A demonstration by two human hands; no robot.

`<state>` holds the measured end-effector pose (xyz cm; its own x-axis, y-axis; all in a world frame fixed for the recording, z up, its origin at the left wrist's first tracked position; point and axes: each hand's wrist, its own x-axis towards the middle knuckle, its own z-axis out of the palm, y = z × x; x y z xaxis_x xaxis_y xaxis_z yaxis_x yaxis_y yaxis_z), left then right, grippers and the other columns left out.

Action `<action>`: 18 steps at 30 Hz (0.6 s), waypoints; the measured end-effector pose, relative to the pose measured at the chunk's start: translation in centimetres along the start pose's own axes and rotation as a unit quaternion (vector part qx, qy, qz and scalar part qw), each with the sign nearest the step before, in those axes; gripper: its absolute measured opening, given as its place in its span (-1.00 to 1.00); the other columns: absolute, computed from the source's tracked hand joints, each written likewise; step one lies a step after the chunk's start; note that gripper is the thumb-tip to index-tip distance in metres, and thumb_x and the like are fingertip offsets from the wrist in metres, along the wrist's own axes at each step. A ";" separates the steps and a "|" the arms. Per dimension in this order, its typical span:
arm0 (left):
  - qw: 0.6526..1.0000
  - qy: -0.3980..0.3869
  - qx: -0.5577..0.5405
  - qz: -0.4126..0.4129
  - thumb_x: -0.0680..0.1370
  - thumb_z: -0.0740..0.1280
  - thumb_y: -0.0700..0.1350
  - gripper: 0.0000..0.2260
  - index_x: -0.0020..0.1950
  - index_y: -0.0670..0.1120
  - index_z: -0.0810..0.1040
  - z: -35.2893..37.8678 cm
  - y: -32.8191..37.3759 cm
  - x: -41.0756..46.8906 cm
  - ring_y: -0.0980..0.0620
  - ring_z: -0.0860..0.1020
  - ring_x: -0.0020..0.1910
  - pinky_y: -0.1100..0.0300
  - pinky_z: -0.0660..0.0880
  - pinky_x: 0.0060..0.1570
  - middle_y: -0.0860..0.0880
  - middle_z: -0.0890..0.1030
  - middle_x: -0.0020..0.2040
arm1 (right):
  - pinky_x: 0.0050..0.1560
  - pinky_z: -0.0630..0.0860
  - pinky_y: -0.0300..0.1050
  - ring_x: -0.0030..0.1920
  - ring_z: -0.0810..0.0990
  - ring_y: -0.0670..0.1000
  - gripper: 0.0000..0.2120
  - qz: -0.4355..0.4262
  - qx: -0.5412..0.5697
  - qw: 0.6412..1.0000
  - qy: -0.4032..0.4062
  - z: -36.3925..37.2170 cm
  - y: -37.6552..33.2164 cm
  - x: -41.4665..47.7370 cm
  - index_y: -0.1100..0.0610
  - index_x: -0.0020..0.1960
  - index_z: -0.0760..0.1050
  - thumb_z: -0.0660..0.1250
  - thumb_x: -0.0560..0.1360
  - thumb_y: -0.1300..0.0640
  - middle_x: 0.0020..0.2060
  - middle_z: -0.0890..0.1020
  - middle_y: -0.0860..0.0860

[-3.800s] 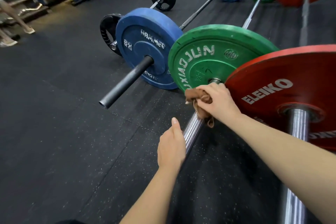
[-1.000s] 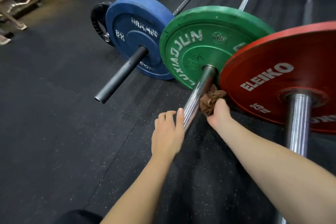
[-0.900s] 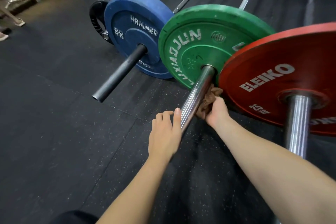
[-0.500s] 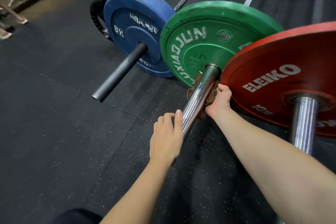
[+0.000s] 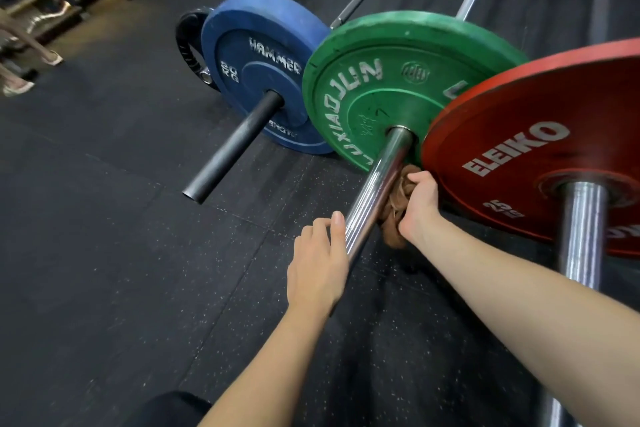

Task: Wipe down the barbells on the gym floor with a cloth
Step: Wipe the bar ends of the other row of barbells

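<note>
Down on the gym floor point(image 5: 104, 218) at your 12 o'clock, your left hand point(image 5: 320, 270) grips the near end of the shiny bar point(image 5: 375, 191). Your right hand point(image 5: 420, 206), at 1 o'clock from it, squeezes the brown cloth point(image 5: 396, 208) against the bar's right side, near the green plate point(image 5: 381, 80).

A chrome bar point(image 5: 377, 191) is held by the left hand point(image 5: 318, 263), a crumpled brown cloth point(image 5: 393, 215) by the right hand point(image 5: 420, 204).

The cloth point(image 5: 394, 218) is half hidden between the sleeve point(image 5: 379, 180) and the right hand point(image 5: 422, 208), whose fingers are out of sight. The left hand point(image 5: 318, 270) covers the sleeve's end; its thumb is hidden. The red plate point(image 5: 512, 128) runs off the right edge.
</note>
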<state>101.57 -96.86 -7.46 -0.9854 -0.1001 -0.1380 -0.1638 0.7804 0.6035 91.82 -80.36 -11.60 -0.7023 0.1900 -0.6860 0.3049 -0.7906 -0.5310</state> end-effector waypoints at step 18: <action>0.993 0.021 -0.102 -0.061 0.73 -0.06 0.00 -0.63 0.41 -0.09 0.38 -0.3 0.2 -0.2 -0.18 0.46 0.24 -0.14 0.42 0.24 -0.09 0.52 0.26 | -0.32 0.49 -0.08 -0.44 0.52 0.08 -0.91 -0.050 -0.115 0.992 0.007 -2.0 3.2 -3.3 0.13 -0.18 0.47 0.22 0.43 0.14 -0.41 0.54 0.10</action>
<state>101.67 -96.81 -7.09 -0.9580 -0.2146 -0.1903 -0.2842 0.6200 0.7313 96.36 -82.36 -12.04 -0.7274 0.2702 -0.6307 0.3748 -0.6135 -0.6951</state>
